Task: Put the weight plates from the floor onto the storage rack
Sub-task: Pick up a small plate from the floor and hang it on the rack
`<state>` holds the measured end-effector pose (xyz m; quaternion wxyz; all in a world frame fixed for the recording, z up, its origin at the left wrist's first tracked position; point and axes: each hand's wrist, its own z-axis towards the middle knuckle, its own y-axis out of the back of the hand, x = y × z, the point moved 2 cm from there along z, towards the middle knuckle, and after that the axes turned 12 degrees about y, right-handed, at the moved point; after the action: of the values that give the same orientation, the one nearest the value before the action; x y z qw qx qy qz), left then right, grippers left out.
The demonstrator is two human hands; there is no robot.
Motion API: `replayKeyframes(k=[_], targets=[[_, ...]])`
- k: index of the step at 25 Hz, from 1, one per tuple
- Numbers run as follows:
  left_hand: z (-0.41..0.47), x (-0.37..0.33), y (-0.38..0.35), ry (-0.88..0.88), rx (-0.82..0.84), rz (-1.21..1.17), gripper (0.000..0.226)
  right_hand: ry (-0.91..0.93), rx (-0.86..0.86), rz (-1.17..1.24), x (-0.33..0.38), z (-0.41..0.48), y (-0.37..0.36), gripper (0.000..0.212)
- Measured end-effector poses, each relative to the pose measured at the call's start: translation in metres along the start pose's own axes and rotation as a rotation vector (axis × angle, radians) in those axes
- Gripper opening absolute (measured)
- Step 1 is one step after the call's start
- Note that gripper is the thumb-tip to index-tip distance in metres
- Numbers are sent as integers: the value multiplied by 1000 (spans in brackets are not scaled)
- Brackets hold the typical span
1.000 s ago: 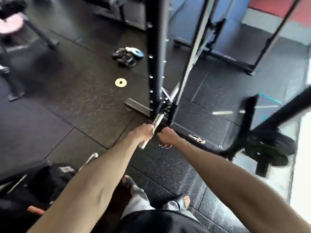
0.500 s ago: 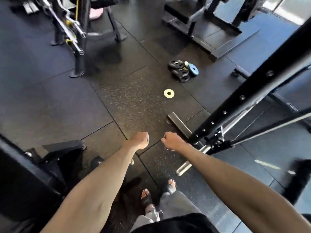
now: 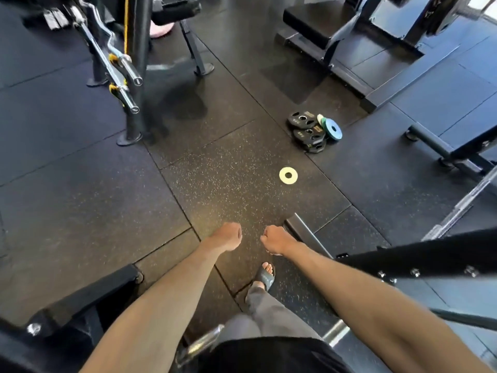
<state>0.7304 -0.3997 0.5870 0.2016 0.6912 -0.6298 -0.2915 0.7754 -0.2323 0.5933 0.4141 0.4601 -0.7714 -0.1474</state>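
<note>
A small yellow weight plate (image 3: 288,175) lies flat on the black rubber floor ahead of me. Farther back and to the right sits a heap of black plates (image 3: 306,130) with a blue plate (image 3: 333,129) leaning against it. My left hand (image 3: 226,236) and my right hand (image 3: 274,239) are held out side by side, both curled into fists with nothing in them, well short of the yellow plate. A black rack frame (image 3: 419,258) with bolts crosses at the right, beside my right forearm.
A stand holding chrome barbells (image 3: 126,84) rises at the upper left. A bench (image 3: 330,25) and platform stand at the upper right. A black base foot (image 3: 304,230) lies just right of my right hand. My sandalled foot (image 3: 265,275) is below my hands.
One second ago my left hand gripped a chrome peg on the rack upright. Both hands have come off it, and the view has swung left toward the plates on the floor.
</note>
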Motion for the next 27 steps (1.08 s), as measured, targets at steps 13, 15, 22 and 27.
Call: replayKeyframes(k=[13, 15, 22, 27], targets=[[240, -119, 172, -263, 128, 372, 22, -312, -140, 281, -74, 184, 167, 34], [289, -139, 197, -266, 129, 411, 20, -399, -166, 333, -83, 217, 188, 35], [426, -198, 257, -287, 188, 545, 20, -607, -288, 566, -123, 326, 241, 31], [531, -247, 219, -373, 224, 611, 23, -707, -358, 697, -198, 413, 222, 27]])
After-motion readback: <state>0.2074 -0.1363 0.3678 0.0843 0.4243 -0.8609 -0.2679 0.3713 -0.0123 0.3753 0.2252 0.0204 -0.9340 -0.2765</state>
